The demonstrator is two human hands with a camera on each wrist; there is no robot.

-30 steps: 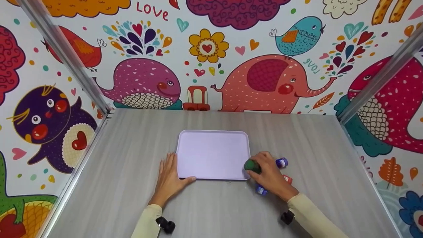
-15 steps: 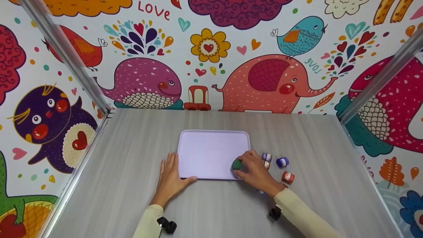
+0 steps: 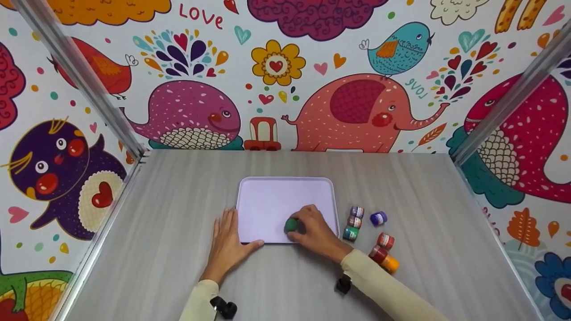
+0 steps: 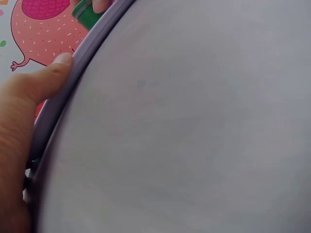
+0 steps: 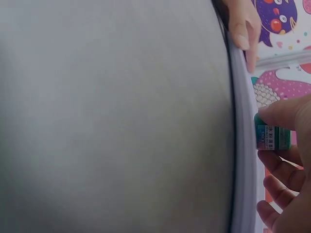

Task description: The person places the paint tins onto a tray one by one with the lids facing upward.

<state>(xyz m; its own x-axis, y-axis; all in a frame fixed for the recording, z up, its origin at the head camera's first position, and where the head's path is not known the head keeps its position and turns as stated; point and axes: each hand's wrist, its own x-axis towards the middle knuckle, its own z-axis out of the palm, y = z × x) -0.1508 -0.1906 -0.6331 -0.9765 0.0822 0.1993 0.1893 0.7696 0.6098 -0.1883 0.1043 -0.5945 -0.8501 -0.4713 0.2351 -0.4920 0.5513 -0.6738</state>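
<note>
A lilac tray (image 3: pixel 267 200) lies flat on the table. My left hand (image 3: pixel 226 245) rests against its left side with fingers straight, the thumb by the front left corner; in the left wrist view the thumb (image 4: pixel 48 80) touches the tray's rim. Over the front middle of the tray, my right hand (image 3: pixel 317 232) pinches a small green paint jar (image 3: pixel 291 224) between thumb and fingers. A printed label shows on this jar (image 5: pixel 266 137) in the right wrist view. Whether the jar touches the tray cannot be told.
Right of the tray stand a row of small paint jars (image 3: pixel 354 222), a blue jar (image 3: pixel 378 218), and a red jar (image 3: pixel 386 240). Closer to the right sleeve are a dark red jar (image 3: pixel 378 254) and an orange jar (image 3: pixel 390 264). Decorated walls (image 3: pixel 276 111) bound the table.
My right hand has carried the green paint jar leftward from the tray's right edge to over its middle, uncovering several jars on the right. The left hand stays at the tray's left side.
</note>
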